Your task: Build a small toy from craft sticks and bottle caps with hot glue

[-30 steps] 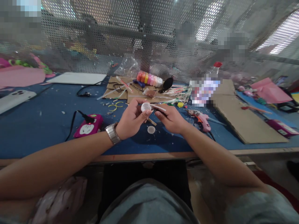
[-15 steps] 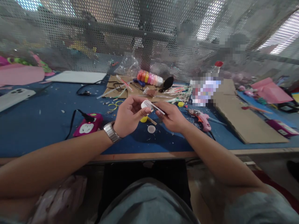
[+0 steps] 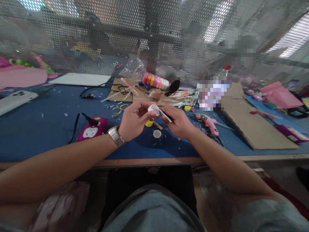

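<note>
In front of me, over the blue table, my left hand is closed, pinching a small round white cup-like piece between thumb and fingers. My right hand is closed on a thin white strip, whose far end meets or nearly meets the round piece. Whether the two are joined I cannot tell. Below the hands lie a small white disc, a yellow cap-like piece and a short wooden stick.
A pink glue gun lies right of my hands, beside a cardboard sheet. On the left are a purple power socket and a phone. Paint pots and several straws lie at the back, before a perforated metal screen.
The round white piece has tipped, so its opening shows less. The white strip has shifted slightly down and right with my right hand. Both hands keep their hold.
</note>
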A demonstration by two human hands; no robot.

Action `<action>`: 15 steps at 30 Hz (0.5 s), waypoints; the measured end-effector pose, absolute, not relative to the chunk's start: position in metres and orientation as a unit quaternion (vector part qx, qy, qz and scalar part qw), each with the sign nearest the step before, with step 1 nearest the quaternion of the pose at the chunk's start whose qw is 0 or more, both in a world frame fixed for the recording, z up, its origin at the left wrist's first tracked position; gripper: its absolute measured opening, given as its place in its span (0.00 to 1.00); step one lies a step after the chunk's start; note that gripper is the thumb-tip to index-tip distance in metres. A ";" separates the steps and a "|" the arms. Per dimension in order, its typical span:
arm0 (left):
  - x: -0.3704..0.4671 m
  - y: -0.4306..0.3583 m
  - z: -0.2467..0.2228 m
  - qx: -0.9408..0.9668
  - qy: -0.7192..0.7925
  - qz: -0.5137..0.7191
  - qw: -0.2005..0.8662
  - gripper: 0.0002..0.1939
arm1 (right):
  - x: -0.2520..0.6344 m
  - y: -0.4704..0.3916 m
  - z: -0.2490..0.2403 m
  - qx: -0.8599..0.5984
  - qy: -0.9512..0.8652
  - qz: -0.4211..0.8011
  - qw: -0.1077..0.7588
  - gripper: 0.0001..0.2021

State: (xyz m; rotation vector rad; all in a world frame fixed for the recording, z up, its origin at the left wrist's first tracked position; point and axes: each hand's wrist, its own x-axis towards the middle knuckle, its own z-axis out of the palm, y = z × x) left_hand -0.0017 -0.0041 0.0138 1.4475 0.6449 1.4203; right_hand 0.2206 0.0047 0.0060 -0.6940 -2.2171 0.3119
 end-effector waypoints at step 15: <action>0.000 -0.004 0.012 0.593 0.248 0.575 0.506 0.26 | 0.219 0.002 0.003 -0.271 -0.871 0.104 0.396 0.23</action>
